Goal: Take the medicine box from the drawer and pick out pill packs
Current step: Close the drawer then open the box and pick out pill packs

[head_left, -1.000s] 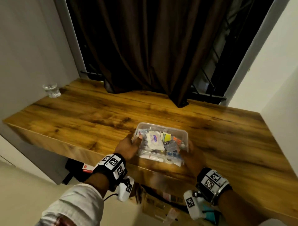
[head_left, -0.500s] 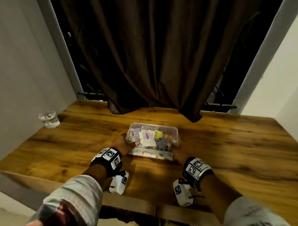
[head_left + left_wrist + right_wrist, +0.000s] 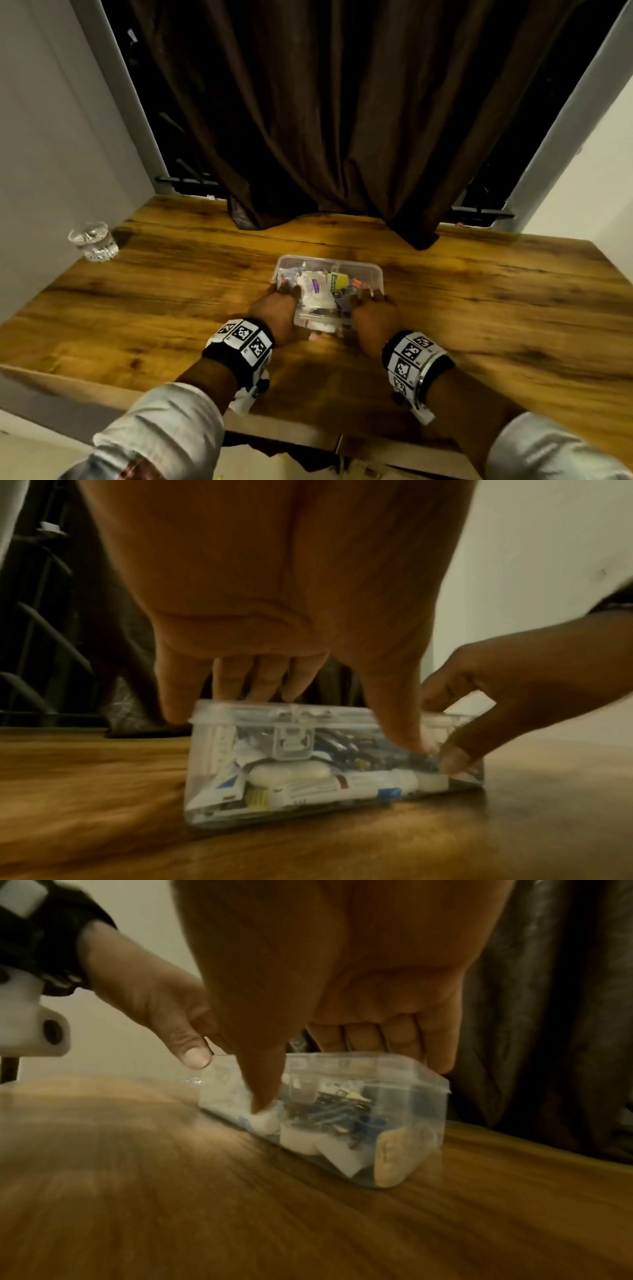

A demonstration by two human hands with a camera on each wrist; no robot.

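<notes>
Clear plastic medicine box (image 3: 329,294) sits on the wooden table (image 3: 171,301), near the middle, lid on, packed with sachets, tubes and packs. Left hand (image 3: 275,315) grips the box's left end, fingers curled over the top, thumb down the near side. Right hand (image 3: 375,320) grips the right end the same way, fingertips hooked over the lid edge. Head view shows both hands from above and the contents through the lid: white sachet, yellow-green pack, something orange; the front clasp is not visible there. Left wrist view shows the box (image 3: 329,767) side-on with a closed clasp (image 3: 293,744) at the front centre, a white tube along the bottom, left hand (image 3: 274,601) fingers on the lid, thumb pressed on the front wall, and the right hand (image 3: 514,674) pinching the far end. Right wrist view shows the box's (image 3: 342,1118) short end and corner, a dark tangle of blue and black items inside, right hand (image 3: 342,969) thumb down the near wall, left hand (image 3: 157,999) at the other end. Whether the box's base is flat on the table is unclear, blurred. Drinking glass (image 3: 93,241) stands at the table's left edge by the wall, well apart. Brown curtain (image 3: 342,120) hangs behind, hem touching the table's back.
</notes>
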